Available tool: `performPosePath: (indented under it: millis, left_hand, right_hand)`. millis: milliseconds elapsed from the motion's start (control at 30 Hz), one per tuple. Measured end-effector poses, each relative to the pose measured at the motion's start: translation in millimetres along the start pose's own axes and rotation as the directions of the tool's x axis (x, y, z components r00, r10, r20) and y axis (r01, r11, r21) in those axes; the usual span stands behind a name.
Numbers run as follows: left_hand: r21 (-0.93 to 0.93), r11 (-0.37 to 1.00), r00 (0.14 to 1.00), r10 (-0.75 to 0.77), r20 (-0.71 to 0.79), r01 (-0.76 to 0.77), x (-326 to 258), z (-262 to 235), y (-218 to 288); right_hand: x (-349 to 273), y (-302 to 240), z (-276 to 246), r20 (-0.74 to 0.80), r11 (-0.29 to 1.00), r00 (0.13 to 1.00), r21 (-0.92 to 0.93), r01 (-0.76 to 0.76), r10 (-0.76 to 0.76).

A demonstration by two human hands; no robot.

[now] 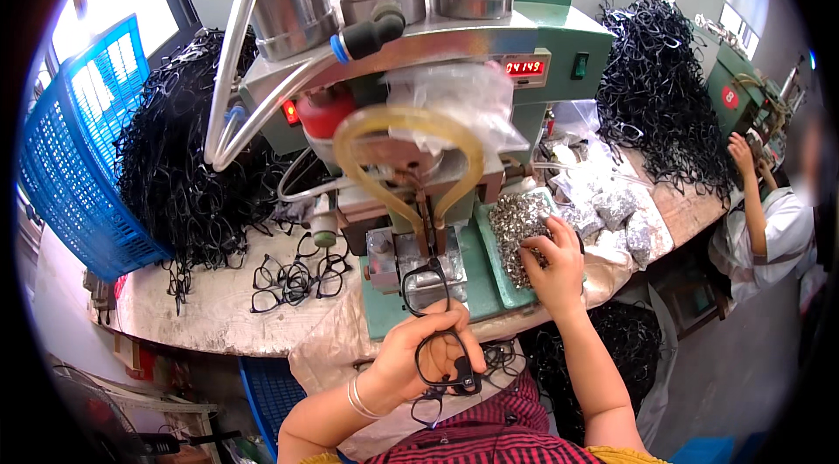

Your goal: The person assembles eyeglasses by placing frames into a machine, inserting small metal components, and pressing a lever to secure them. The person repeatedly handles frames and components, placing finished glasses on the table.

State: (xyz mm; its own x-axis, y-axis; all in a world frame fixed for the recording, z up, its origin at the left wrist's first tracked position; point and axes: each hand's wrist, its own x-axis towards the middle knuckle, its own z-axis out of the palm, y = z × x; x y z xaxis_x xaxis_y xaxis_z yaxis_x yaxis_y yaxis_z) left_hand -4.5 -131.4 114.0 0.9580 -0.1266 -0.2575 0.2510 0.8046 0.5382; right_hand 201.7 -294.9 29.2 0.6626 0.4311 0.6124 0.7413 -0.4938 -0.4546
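My left hand (411,355) is closed round a black eyeglass frame (464,373). One rim of the frame reaches up to the prongs (428,241) of a green bench machine (377,314); the other rim lies by my fingers. Whether it touches the prongs I cannot tell. My right hand (560,270) is over a green tray (489,256) heaped with small shiny metal parts (517,218). Its thumb and fingertips are bent together in a pinch at the heap, and what they hold is too small to make out.
Black frames pile up at left (188,149) and right (651,88). Several loose frames (297,279) lie left of the machine. A blue basket (79,149) leans at far left. Bags of metal parts (616,206) sit past the tray. Another person (769,228) works at far right.
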Motion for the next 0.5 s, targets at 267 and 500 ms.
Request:
performPosePath:
  millis: [267,500]
  left_hand:
    - [0.027,0.996,0.962,-0.091,0.256,0.087,-19.0,-37.4,-12.3]
    - [0.680,0.507,0.499,0.835,-0.234,-0.530,-124.3,-68.9,22.2]
  right_hand:
    - [30.2,-16.1,10.2,0.071,0.951,0.951,-0.050,0.304,-0.300]
    - [-19.5,16.9,5.0,0.003,0.480,0.794,0.795,-0.371,0.608]
